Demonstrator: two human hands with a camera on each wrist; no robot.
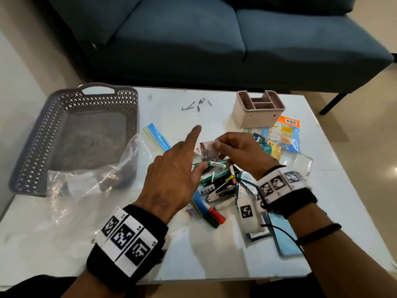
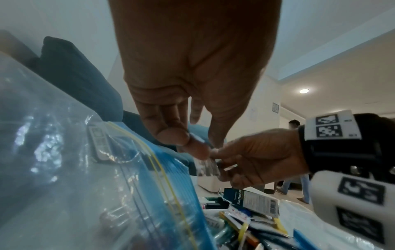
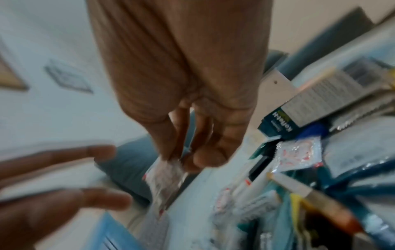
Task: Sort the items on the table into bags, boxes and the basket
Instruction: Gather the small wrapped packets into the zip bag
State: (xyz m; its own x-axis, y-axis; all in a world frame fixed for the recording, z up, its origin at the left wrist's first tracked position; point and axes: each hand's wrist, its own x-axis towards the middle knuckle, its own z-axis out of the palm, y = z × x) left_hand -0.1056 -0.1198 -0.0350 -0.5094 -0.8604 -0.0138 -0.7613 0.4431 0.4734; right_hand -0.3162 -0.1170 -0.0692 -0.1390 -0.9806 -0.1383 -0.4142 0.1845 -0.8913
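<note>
My right hand (image 1: 221,143) pinches a small white and red sachet (image 1: 205,149) by its top edge and holds it above the pile of pens, markers and packets (image 1: 217,181) in the middle of the white table (image 1: 64,229). The right wrist view shows the sachet (image 3: 166,170) hanging from my right hand (image 3: 188,160). My left hand (image 1: 190,153) hovers just left of the sachet with the index finger straight and the thumb spread, holding nothing. In the left wrist view its fingertips (image 2: 188,143) sit close to the sachet (image 2: 207,166).
A grey perforated basket (image 1: 43,134) stands at the left with a clear plastic bag (image 1: 92,175) against its front. A blue-topped zip bag (image 1: 155,136) lies behind my left hand. A pink compartment box (image 1: 260,117) stands at the back right, beside printed packets (image 1: 281,134). A blue sofa (image 1: 193,39) lies beyond.
</note>
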